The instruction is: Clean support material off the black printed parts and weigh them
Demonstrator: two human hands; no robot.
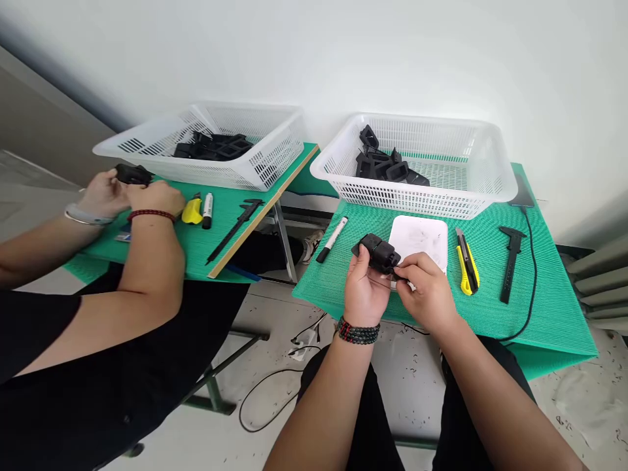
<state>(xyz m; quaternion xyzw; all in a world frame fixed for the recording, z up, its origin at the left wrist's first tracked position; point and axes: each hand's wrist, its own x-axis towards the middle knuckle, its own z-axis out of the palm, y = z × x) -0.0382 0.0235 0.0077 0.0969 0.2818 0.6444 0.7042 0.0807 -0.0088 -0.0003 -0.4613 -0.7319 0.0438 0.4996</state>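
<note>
My left hand (367, 288) is wrapped round a black molded part (377, 250), its thumb pressed against the near side. At the part's right end, my right hand (424, 288) is closed, with thumb and forefinger pinching its tip. What exactly lies between those fingertips is too small to make out. The part is held just in front of a white tray (419, 229) that has dark specks in it. A yellow box cutter (468, 265) lies to the right of my right hand, and a white marker (332, 239) lies to the left of my left hand.
A white basket (417, 196) of black parts stands behind the tray. Black calipers (512, 261) and a cable (534, 281) lie at the right. On the left, a co-worker's hands (157, 196) hold a black part at another green table (196, 242) with its own basket (275, 154).
</note>
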